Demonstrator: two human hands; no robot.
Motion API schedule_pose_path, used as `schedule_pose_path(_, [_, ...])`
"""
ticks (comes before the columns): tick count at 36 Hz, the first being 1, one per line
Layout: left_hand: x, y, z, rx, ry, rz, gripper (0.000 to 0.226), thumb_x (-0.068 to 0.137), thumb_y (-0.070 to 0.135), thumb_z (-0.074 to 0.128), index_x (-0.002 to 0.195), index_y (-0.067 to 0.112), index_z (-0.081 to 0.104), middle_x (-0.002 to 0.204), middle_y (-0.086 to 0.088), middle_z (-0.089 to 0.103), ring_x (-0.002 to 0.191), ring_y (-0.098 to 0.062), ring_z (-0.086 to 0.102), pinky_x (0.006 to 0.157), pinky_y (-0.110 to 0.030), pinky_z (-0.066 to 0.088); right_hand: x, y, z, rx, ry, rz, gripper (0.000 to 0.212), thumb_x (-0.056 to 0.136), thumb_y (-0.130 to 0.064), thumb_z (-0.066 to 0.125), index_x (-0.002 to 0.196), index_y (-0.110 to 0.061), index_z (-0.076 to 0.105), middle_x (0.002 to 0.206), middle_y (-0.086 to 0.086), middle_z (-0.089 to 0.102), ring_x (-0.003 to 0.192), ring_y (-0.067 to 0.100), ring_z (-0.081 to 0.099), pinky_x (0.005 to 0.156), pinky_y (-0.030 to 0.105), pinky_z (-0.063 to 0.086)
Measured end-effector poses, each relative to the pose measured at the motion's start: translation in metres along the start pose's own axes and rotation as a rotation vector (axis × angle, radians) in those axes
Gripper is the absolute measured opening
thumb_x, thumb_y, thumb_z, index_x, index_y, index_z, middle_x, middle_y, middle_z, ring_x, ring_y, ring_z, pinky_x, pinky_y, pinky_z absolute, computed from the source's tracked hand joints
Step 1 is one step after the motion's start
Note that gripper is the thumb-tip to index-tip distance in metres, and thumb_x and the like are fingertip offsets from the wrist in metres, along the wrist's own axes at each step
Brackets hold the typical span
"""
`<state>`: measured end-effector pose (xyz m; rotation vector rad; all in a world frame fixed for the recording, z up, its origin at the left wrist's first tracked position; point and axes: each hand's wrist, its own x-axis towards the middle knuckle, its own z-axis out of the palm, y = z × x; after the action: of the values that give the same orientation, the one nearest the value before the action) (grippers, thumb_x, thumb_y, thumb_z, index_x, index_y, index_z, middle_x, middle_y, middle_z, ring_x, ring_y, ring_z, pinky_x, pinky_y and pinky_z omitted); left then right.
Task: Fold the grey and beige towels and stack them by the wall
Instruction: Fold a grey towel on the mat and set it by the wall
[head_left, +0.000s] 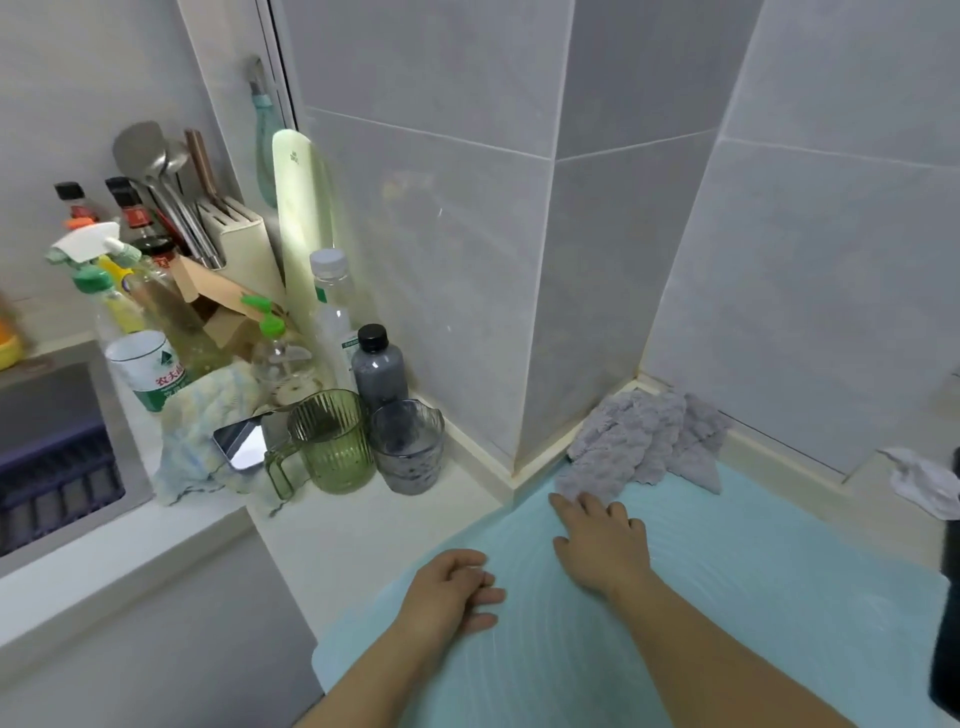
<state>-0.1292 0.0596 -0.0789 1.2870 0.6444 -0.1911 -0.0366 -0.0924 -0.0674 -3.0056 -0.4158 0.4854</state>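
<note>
Nearest, the left hand (457, 592) is resting on the pale blue mat (727, 597), fingers curled loosely together, holding nothing. Just beyond, the right hand (602, 540) is lying flat with fingers spread, its fingertips touching the near edge of the grey towel (644, 441). The towel is lying crumpled and unfolded, nubbly in texture, its long axis running left to right along the tiled wall (623, 260) at the far corner.

We note soft, even, cool light w/ faint shadows; glare on the upright pale-green plastic board (303, 208); wide-angle bending at edges; slight overall blur.
</note>
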Motion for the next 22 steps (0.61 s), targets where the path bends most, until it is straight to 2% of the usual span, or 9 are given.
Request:
schedule_pose_path(4, [0.001, 0.002, -0.002, -0.021, 0.005, -0.025, 0.015, 0.095, 0.001, 0.042, 0.093, 0.007, 0.055, 0.076, -0.01, 0.061, 0.061, -0.013, 0.068, 0.05, -0.026, 0.054, 0.004, -0.001, 0.002, -0.02, -0.003, 0.023, 0.051, 0.1, -0.033, 0.024, 0.149, -0.027, 0.014, 0.156, -0.001, 0.014, 0.136, 0.025, 0.022, 0.106, 0.037, 0.022])
schedule_pose_path(8, [-0.001, 0.002, -0.001, -0.021, 0.02, -0.004, 0.015, 0.095, 0.0, 0.042, 0.092, 0.007, 0.055, 0.076, -0.011, 0.061, 0.06, -0.014, 0.068, 0.047, -0.026, 0.053, 0.004, -0.001, 0.005, 0.055, 0.049, 0.054, 0.053, 0.1, -0.035, 0.023, 0.15, -0.019, 0.012, 0.156, -0.002, 0.016, 0.134, 0.024, 0.025, 0.105, 0.037, 0.024])
schedule_pose_path(11, [-0.005, 0.001, 0.001, -0.011, 0.044, 0.033, 0.016, 0.095, -0.001, 0.041, 0.092, 0.006, 0.055, 0.075, -0.012, 0.06, 0.058, -0.014, 0.067, 0.045, -0.024, 0.052, -0.006, 0.003, 0.005, 0.259, 0.21, 0.063, 0.047, 0.098, -0.035, 0.037, 0.141, -0.017, 0.036, 0.141, 0.0, 0.043, 0.125, 0.021, 0.039, 0.101, 0.033, 0.031])
schedule_pose_path(13, [-0.007, -0.002, 0.004, 0.032, 0.078, 0.059, 0.019, 0.094, -0.002, 0.04, 0.092, 0.005, 0.057, 0.076, -0.013, 0.059, 0.059, -0.016, 0.066, 0.046, -0.024, 0.051, -0.02, 0.008, 0.001, 0.473, 0.39, 0.041, 0.033, 0.092, -0.027, 0.053, 0.121, -0.013, 0.061, 0.118, 0.001, 0.062, 0.113, 0.019, 0.05, 0.094, 0.028, 0.038])
schedule_pose_path(14, [-0.007, -0.006, 0.007, 0.087, 0.104, 0.085, 0.02, 0.094, -0.002, 0.039, 0.092, 0.006, 0.058, 0.076, -0.012, 0.06, 0.062, -0.017, 0.065, 0.048, -0.025, 0.051, -0.029, 0.012, -0.002, 0.579, 0.45, 0.028, 0.023, 0.088, -0.022, 0.06, 0.107, -0.011, 0.068, 0.104, 0.0, 0.066, 0.104, 0.018, 0.054, 0.088, 0.023, 0.04])
schedule_pose_path(16, [-0.008, -0.01, 0.015, 0.319, 0.149, 0.195, 0.025, 0.092, 0.001, 0.041, 0.093, 0.016, 0.062, 0.078, -0.007, 0.064, 0.068, -0.018, 0.063, 0.058, -0.028, 0.049, -0.047, 0.02, -0.011, 0.734, 0.477, 0.005, 0.004, 0.082, -0.012, 0.066, 0.084, -0.012, 0.069, 0.082, -0.006, 0.063, 0.085, 0.013, 0.055, 0.071, 0.008, 0.038])
schedule_pose_path(18, [-0.011, -0.008, 0.031, 0.619, 0.125, 0.374, 0.032, 0.089, 0.002, 0.044, 0.097, 0.03, 0.057, 0.093, 0.003, 0.064, 0.084, -0.014, 0.06, 0.075, -0.025, 0.044, -0.061, 0.029, -0.021, 0.856, 0.416, -0.02, 0.018, 0.08, -0.004, 0.066, 0.069, -0.018, 0.061, 0.074, -0.009, 0.058, 0.073, 0.005, 0.053, 0.063, 0.005, 0.039])
schedule_pose_path(19, [-0.012, -0.005, 0.043, 0.721, 0.087, 0.464, 0.037, 0.088, 0.001, 0.044, 0.106, 0.032, 0.053, 0.103, 0.007, 0.058, 0.094, -0.01, 0.055, 0.081, -0.02, 0.04, -0.067, 0.034, -0.026, 0.903, 0.382, -0.033, 0.024, 0.079, -0.002, 0.065, 0.065, -0.021, 0.058, 0.073, -0.009, 0.059, 0.069, 0.002, 0.053, 0.061, 0.004, 0.04])
schedule_pose_path(22, [-0.017, 0.01, 0.082, 0.867, -0.042, 0.654, 0.057, 0.086, 0.005, 0.052, 0.134, 0.032, 0.036, 0.125, 0.015, 0.036, 0.117, -0.006, 0.041, 0.095, -0.015, 0.032, -0.081, 0.048, -0.042, 0.966, 0.308, -0.079, 0.029, 0.078, 0.003, 0.061, 0.064, -0.021, 0.051, 0.066, -0.009, 0.054, 0.055, -0.003, 0.05, 0.053, 0.007, 0.038])
